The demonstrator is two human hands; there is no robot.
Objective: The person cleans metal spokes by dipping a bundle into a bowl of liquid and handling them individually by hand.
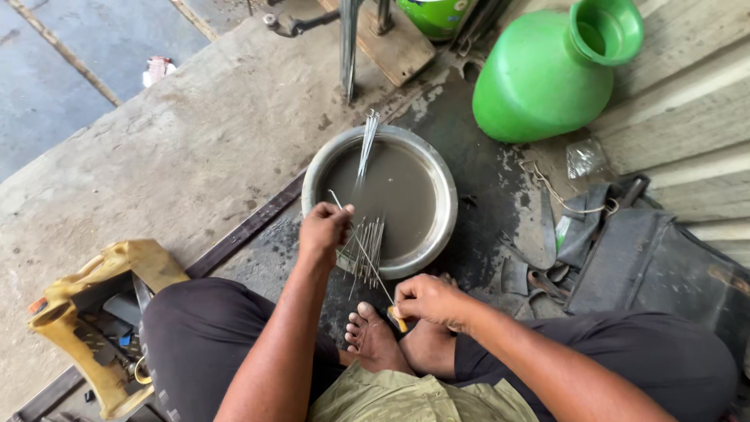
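Both bare forearms reach forward from near. The left hand [324,230] is farther out, fingers curled down in a pinching grip. The right hand [426,301] sits nearer, knuckles up, fingers closed, wrist bent inward toward the left.

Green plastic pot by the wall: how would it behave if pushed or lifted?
The green pot lies tilted against the wall, so its round belly would likely roll under a push. It looks like thin plastic, so probably light if empty; contents aren't visible. The flared neck should offer a grip.
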